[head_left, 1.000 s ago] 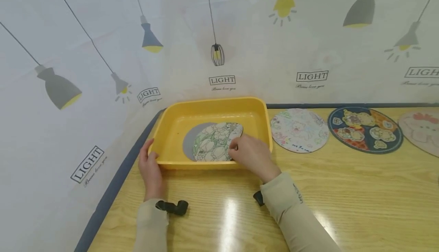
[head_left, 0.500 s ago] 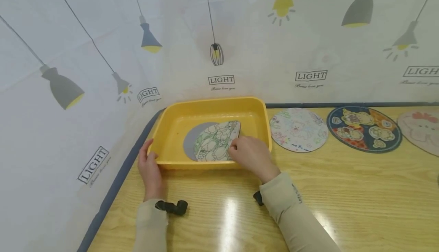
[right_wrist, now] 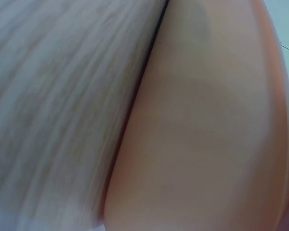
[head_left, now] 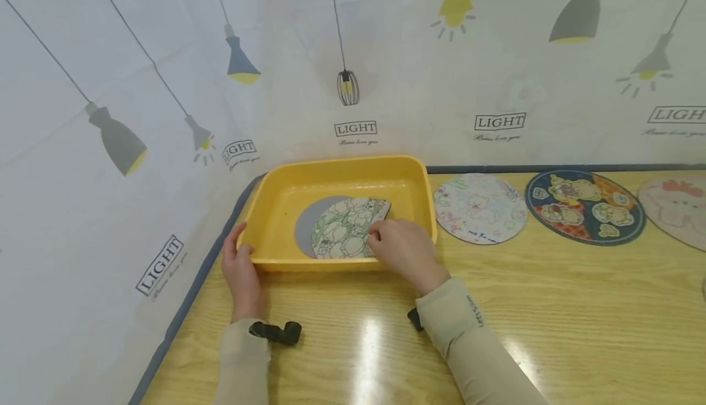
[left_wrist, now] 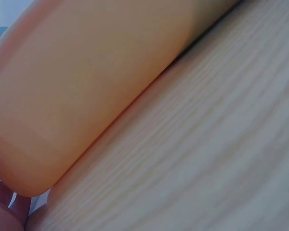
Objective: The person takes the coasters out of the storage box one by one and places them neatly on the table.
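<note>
In the head view a yellow plastic tray (head_left: 336, 265) stands on the wooden table. Inside it lies a grey round mat (head_left: 306, 224), partly covered by a round mat with a tulip and leaf print (head_left: 339, 230). My right hand (head_left: 405, 249) reaches over the tray's front rim, its curled fingers pinching the right edge of the printed mat, which lifts and bends there. My left hand (head_left: 242, 270) holds the tray's front left corner, thumb at the rim and fingers along the outer side. Both wrist views show mostly the tray's outer wall (left_wrist: 86, 86).
To the tray's right lie a white mat with a pastel drawing (head_left: 481, 209), a dark blue bear mat (head_left: 586, 208) and a pink mat (head_left: 675, 203), cut by the frame. A lamp-printed curtain (head_left: 408, 86) hangs behind and left of the table (head_left: 551, 307).
The printed mat's raised right edge flexes slightly in my right hand, its upper corner shifting left and then back right. My left hand and the tray keep their places.
</note>
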`<state>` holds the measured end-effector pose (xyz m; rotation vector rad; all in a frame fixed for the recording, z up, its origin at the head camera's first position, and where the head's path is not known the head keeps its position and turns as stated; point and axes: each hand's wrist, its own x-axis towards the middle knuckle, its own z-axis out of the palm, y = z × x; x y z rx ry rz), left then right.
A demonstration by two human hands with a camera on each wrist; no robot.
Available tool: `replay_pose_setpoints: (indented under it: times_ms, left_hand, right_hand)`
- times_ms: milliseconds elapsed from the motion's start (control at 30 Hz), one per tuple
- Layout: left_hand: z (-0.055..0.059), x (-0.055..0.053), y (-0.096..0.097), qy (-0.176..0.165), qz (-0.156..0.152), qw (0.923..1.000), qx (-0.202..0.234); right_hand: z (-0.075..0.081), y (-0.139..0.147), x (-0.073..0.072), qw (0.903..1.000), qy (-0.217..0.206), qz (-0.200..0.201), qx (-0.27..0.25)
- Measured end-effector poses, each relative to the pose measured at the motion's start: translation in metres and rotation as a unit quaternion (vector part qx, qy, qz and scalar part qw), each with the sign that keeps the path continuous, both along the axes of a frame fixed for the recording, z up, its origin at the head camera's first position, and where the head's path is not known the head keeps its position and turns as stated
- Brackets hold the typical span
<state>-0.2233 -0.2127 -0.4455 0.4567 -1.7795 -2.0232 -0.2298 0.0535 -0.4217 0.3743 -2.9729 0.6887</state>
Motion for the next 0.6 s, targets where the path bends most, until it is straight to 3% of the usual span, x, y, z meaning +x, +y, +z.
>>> replay_pose_setpoints:
  times_ms: [400, 600]
  left_hand:
    - [-0.0007, 0.0012, 0.0002, 0.0, 0.004, 1.0, 0.005]
    - [-0.0005, 0.0008, 0.0015, 0.001, 0.003, 1.0, 0.002]
  right_hand:
    - [0.0012, -0.0009, 0.0017, 0.9996, -0.015, 0.013, 0.021]
    - [0.0015, 0.0, 0.0013, 0.9996, -0.027, 0.006, -0.005]
